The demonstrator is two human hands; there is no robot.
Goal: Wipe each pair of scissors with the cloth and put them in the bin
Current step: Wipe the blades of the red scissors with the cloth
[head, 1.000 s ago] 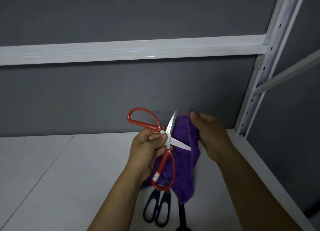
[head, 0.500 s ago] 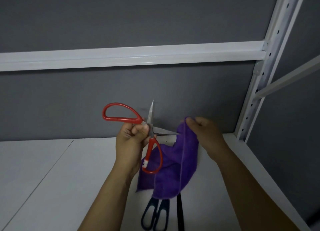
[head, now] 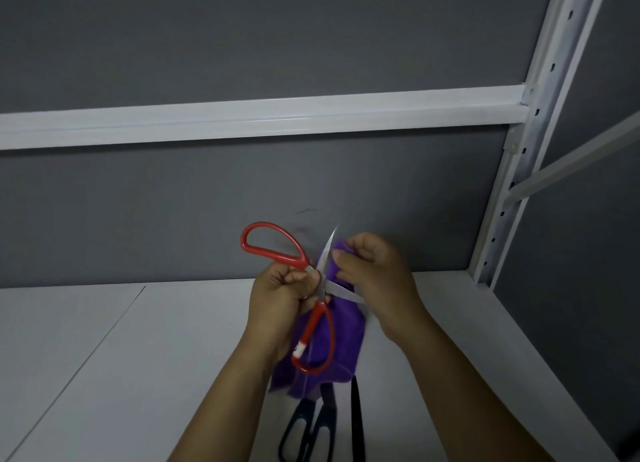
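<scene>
- Two hands share the work: the left hand (head: 282,297) is curled round the red-handled steel scissors (head: 321,286) at the neck beside the pivot, holding them above the white shelf board (head: 138,357) with the blades spread wide
- the right hand (head: 377,281) pinches the purple microfibre cloth (head: 343,344) against the upper blade, near its root; the rest of the cloth hangs down behind the lower handle loop
- the step in hand looks to be wiping that upper blade: draw the pinched cloth from pivot to tip along the flats, with fingertips on the spine side and off the edge
- the lower blade juts right beneath the right palm, bare; it wants its own pass, and the palm should ride clear of its point
- a firm left grip matters, lest the blades swing shut on cloth or fingers
- a pair of dark-handled scissors (head: 308,434) lies on the board below the cloth, with a black item (head: 356,420) beside it only partly seen
- no bin shows, so I cannot tell where it stands
</scene>
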